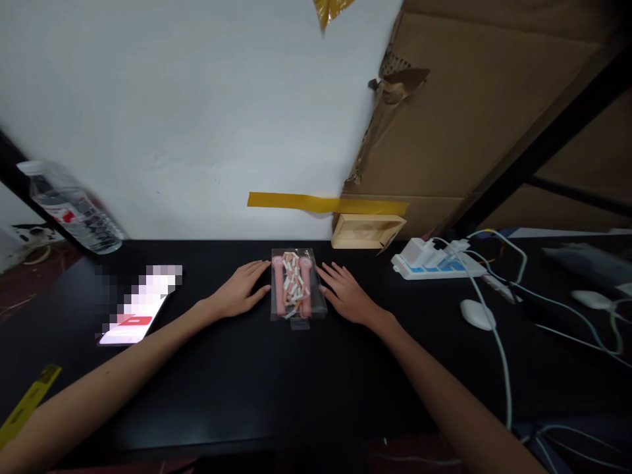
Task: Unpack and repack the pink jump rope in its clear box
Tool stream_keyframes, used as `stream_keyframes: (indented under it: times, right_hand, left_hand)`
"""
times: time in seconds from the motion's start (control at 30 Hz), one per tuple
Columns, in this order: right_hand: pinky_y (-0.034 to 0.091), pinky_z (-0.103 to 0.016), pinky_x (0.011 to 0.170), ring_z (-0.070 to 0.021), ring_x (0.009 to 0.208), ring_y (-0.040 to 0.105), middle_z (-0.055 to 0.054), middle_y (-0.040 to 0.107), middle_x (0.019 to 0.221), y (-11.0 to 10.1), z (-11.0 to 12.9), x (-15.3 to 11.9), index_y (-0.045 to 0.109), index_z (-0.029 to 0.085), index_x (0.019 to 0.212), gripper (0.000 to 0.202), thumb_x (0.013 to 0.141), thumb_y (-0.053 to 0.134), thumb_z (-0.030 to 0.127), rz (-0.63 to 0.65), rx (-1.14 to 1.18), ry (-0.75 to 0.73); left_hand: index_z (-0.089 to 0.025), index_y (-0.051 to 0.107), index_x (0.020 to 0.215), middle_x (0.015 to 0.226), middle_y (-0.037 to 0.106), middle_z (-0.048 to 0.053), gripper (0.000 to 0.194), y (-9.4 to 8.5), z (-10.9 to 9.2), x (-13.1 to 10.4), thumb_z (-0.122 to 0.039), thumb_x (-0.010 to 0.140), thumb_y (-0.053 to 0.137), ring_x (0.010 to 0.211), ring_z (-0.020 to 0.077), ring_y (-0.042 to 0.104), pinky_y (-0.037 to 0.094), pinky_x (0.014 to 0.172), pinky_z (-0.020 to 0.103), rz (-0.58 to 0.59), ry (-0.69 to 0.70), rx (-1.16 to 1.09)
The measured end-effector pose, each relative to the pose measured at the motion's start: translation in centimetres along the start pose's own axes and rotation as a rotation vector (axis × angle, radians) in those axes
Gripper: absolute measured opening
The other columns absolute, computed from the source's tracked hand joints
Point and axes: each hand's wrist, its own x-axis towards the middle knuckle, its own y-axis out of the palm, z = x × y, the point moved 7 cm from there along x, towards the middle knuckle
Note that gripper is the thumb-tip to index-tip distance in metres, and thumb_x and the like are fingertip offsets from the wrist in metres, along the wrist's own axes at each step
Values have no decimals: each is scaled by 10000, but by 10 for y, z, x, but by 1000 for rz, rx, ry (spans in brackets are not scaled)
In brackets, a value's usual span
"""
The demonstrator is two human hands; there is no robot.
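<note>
A clear plastic package (pixel 297 284) lies flat on the black table (pixel 276 388). Inside it are two pink rod-like pieces, one along each side, with a tangle of pink and white small parts between them. My left hand (pixel 240 288) rests palm down at the package's left edge, fingers spread and holding nothing. On the opposite side, my right hand (pixel 347 291) also lies on the table with its fingers apart, fingertips at the package's right edge. A small clear tab sticks out at the package's near end.
A lit phone (pixel 141 306) lies at the left, near a water bottle (pixel 79 214). An open tan box (pixel 368 232) stands against the back wall. At the right are a power strip (pixel 437 262), cables, a white mouse (pixel 477 315) and another white device (pixel 591 299).
</note>
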Motion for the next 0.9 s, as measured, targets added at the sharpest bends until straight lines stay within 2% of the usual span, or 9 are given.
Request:
stream_keyframes:
  times: [0.07,0.2,0.4,0.63,0.9]
  right_hand:
    - [222,-593,1194,-321,1498,232,-116,349,1591,1,1,-1,346,203,1543,588,1025,286,475,19,-28,3]
    - [236,-590,1189,-320,1500,222,-110,310,1607,0,2,-3,331,223,1549,584,1027,298,483,35,-41,-18]
    - [231,-592,1195,-325,1501,205,-92,270,1620,-4,3,-6,312,252,1555,623,1008,337,549,67,-34,-70]
    - [216,-584,1203,-343,1498,198,-117,264,1620,-4,3,-6,324,212,1552,675,995,333,594,87,-33,-55]
    - [206,-590,1200,-355,1500,180,-129,254,1622,-3,1,-5,353,196,1540,670,999,315,589,110,-57,-29]
  left_hand:
    - [-101,292,1522,1558,353,189,626,11,4,-1,-477,1021,314,1459,295,308,284,1173,511,44,-6,43]
    - [-82,245,1544,1585,292,181,647,19,4,0,-481,1036,236,1492,286,215,213,1202,503,127,2,106]
    - [-104,302,1525,1587,286,175,618,18,3,-1,-463,1024,255,1494,286,206,202,1199,501,138,18,156]
    - [-51,319,1508,1591,268,199,644,19,3,0,-427,985,323,1493,307,203,183,1205,481,182,15,177]
    - [-97,332,1504,1592,290,169,605,18,3,0,-449,1019,254,1495,280,208,181,1208,475,164,10,173]
